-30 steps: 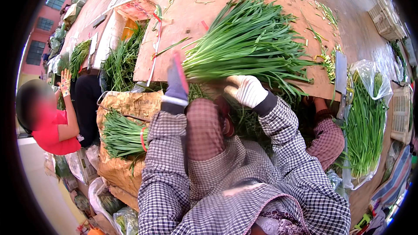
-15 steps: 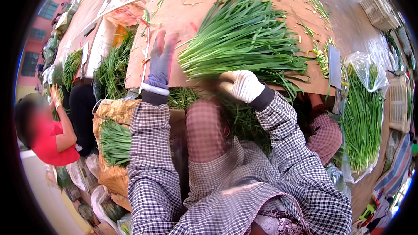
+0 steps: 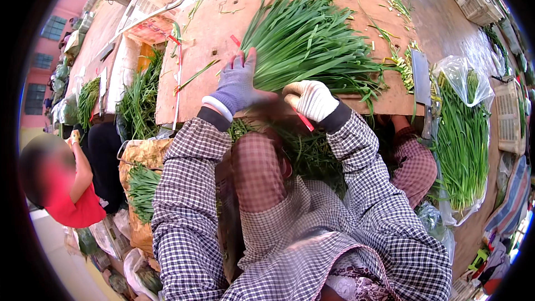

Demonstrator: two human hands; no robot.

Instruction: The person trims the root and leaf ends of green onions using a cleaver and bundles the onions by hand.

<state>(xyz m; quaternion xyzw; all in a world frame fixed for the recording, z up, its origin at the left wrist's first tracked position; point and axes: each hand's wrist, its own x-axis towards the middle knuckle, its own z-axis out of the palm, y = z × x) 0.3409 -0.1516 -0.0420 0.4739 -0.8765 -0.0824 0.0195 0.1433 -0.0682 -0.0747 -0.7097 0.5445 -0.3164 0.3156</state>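
Note:
A big bunch of garlic chives (image 3: 312, 44) lies on the wooden board, its pale stem ends toward the left. My left hand (image 3: 237, 83), in a grey-purple glove, presses flat against those stem ends with its fingers stretched and thumb apart. At the bunch's near edge my right hand (image 3: 313, 100), in a white knitted glove, is closed in a pinch. From its fingers hangs a narrow red strip (image 3: 304, 121). Another bit of red strip shows beyond the bunch's far left side; whether the two join underneath is hidden.
A cleaver (image 3: 421, 78) lies at the right edge of the wooden board (image 3: 195, 39). More chives (image 3: 461, 145) lie in plastic at the right. Loose greens (image 3: 139, 100) fill a container at left. A person in red (image 3: 75, 195) sits at far left.
My left hand has come right and down onto the chives' stem ends. The red strip now shows at my right hand, which has stayed near the bunch's front edge.

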